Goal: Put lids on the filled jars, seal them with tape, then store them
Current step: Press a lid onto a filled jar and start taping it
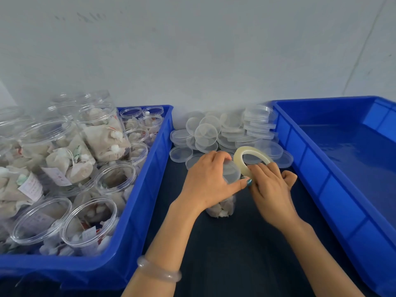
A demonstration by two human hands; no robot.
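Jar [221,207] gripped at its lid [232,171] by left hand [206,181]; right hand [271,187] holds tape roll [246,153].

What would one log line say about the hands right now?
left hand: grips lid on jar | right hand: holds tape roll beside lid | step: likely sealing | spare lids: piled behind
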